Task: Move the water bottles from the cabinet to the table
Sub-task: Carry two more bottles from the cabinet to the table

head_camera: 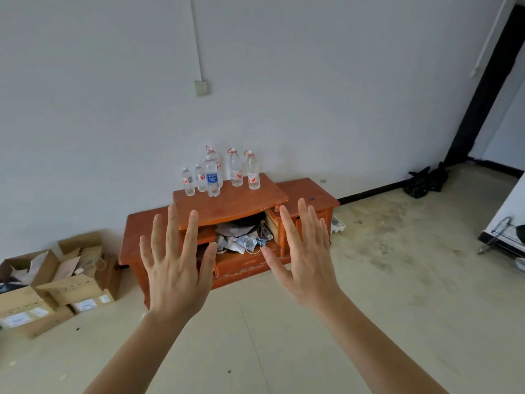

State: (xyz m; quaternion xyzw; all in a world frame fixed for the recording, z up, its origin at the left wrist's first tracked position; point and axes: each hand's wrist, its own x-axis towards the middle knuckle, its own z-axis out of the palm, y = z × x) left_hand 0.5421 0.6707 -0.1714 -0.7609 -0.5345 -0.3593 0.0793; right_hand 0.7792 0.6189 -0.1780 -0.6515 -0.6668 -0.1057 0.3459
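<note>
Water bottles (220, 173) stand along the cabinet's (235, 204) back edge; left hand (176, 274) and right hand (308, 265) hover before it, grips spread wide.

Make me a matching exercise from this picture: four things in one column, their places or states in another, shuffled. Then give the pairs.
Things
1. blue-label bottle
2. cardboard boxes
3. black bag
4. left hand

Places or states
A. on the floor near the dark door frame
B. standing on top of the orange cabinet
C. on the floor to the left of the cabinet
D. raised, fingers spread, holding nothing

Pairs: 1-B, 2-C, 3-A, 4-D
</note>
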